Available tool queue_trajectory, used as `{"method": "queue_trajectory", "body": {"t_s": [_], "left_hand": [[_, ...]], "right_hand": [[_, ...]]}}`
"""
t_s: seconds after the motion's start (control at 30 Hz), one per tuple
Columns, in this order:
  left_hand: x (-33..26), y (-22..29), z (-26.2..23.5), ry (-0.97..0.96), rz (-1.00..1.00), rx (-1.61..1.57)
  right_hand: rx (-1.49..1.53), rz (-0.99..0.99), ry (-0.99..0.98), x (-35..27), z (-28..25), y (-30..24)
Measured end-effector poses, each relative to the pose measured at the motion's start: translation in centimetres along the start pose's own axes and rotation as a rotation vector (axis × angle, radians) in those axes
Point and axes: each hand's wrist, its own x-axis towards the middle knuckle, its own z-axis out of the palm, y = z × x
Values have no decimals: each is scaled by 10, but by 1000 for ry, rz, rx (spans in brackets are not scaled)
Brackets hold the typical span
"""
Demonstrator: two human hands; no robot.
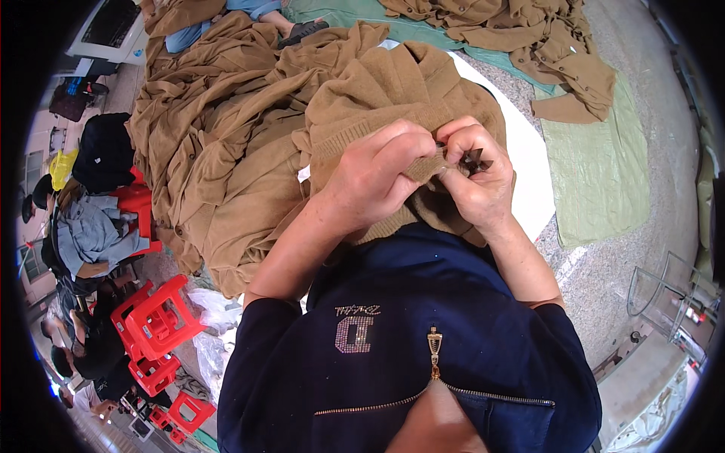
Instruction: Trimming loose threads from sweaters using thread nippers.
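Note:
A brown knit garment with ribbed edging lies bunched over my lap. My left hand is closed on a ribbed edge of it, with fingers and thumb pinching the fabric. Close beside it, my right hand is also closed, its thumb and index finger pinching the same edge. Dark, pointed parts of a small tool stick out from the curled fingers of that hand. Most of the tool is hidden, so its exact kind cannot be made out. The pinched spot lies between both hands, partly covered by fingers.
A big heap of brown garments spreads at my left. More brown buttoned cardigans lie at the far right, beside a pale green sheet. Red plastic stools stand at the left. Another person's sandalled foot shows at the back.

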Motion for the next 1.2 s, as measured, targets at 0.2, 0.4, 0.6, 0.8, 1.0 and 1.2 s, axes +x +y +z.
{"method": "queue_trajectory", "body": {"t_s": [0.2,0.4,0.6,0.8,1.0,1.2], "left_hand": [[4,-2,1,-26,182,213],[-12,-15,0,-29,167,280],[-13,-18,4,-28,271,301],[-6,-33,0,-4,402,423],[-1,-28,9,8,382,279],[-21,-10,16,26,258,134]], "right_hand": [[1,245,195,-4,6,-7],[142,342,150,-8,12,6],[140,304,203,-14,19,7],[97,368,225,-11,24,-1],[129,316,349,-12,15,8],[106,364,46,-11,-12,8]]}}
